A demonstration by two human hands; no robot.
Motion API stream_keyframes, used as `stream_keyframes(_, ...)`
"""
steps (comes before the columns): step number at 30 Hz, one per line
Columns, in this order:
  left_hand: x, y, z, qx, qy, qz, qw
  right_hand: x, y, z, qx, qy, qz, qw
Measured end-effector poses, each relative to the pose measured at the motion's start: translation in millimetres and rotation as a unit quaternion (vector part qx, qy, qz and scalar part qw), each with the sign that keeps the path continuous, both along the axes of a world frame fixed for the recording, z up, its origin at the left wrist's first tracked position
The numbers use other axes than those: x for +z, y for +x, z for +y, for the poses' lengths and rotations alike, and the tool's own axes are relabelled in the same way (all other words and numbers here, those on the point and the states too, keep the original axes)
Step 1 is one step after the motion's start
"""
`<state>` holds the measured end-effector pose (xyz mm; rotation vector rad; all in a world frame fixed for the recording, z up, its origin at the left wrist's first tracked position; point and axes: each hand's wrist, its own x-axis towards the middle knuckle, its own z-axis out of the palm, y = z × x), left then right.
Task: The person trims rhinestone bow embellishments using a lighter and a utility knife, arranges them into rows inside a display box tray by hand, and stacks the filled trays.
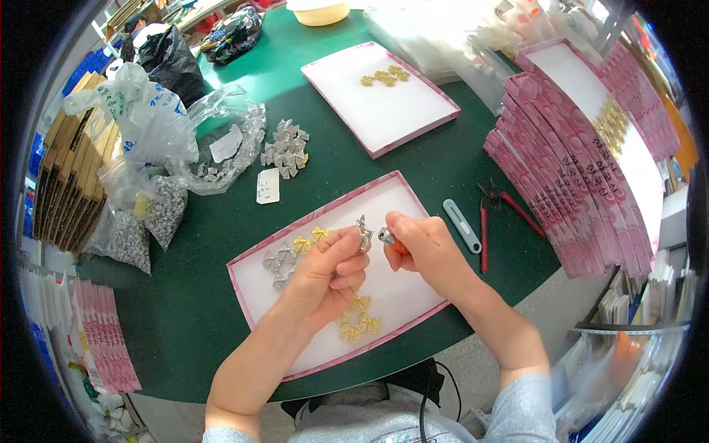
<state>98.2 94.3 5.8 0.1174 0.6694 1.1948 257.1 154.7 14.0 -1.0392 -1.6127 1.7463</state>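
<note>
My left hand (332, 269) pinches a small silver metal piece (364, 230) with pointed edges between thumb and fingertips. Just to its right, my right hand (421, 247) is closed around a small tool with a rounded silver tip (385, 236); a bit of orange shows among the fingers, and most of the tool is hidden. The tip and the silver piece are close, with a narrow gap between them. Both hands are above a white-lined box lid (399, 196) with a pink rim. In it lie silver triangular pieces (280, 260) and gold triangular pieces (359, 323).
Right of the lid lie a light-blue cutter (462, 226) and red-handled pliers (484, 236). Farther off are a pile of silver pieces (286, 148), a white tag (268, 186) and another lid (377, 144) with gold pieces. Pink boxes (569, 177) stack at right; filled plastic bags (164, 207) stand left.
</note>
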Motion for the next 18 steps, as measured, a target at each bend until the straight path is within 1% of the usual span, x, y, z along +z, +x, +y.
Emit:
stream_keyframes(3, -4.5, -0.7, -0.6, 0.0, 0.031, -0.02, 0.999, 1.8, -0.1, 1.1, -0.005, -0.005, -0.012, 1.0)
stream_keyframes(6, 3.0, 0.7, 0.7, -0.01, 0.015, 0.004, 1.0, 0.6, 0.0, 1.7, -0.006, -0.006, -0.003, 1.0)
stream_keyframes(12, 3.1, 1.0, 0.2, -0.01, 0.004, -0.015, 1.0, -0.7, -0.9, 2.3, 0.004, -0.001, 0.011, 1.0)
stream_keyframes(18, 4.0, 2.3, -0.6, -0.017, 0.005, -0.011, 1.0, 0.9, -1.9, 1.7, 0.003, -0.007, 0.007, 1.0)
